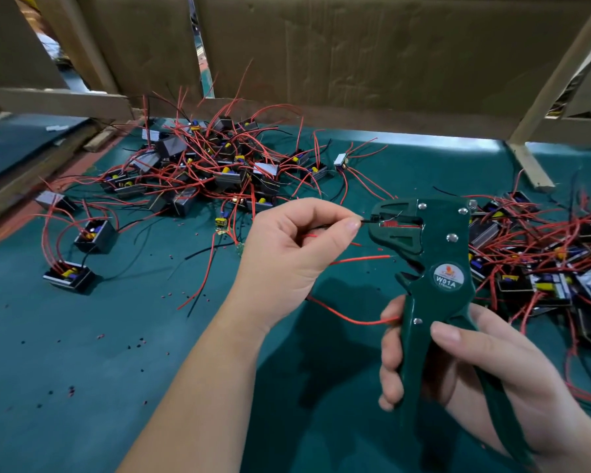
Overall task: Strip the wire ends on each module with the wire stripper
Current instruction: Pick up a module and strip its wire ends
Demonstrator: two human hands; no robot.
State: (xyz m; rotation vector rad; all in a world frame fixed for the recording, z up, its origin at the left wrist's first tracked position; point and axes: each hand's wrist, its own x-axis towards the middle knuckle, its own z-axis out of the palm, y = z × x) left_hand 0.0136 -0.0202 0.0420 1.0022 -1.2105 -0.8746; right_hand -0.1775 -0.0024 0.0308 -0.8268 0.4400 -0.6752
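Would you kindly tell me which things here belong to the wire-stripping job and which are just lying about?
In the job: green wire stripper in the right hand; black wire pinched by the left hand at its jaws; far module pile; right module pile.
Lying about: insulation scraps on the green mat; cardboard sheets; wooden frame.

Dark green wire stripper (434,254); red, black wires (219,158); teal table mat (82,353); brown cardboard (355,56).

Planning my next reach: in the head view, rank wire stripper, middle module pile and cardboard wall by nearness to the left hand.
1. Wire stripper, just right of the left hand.
2. Module pile, behind it.
3. Cardboard wall, far back.
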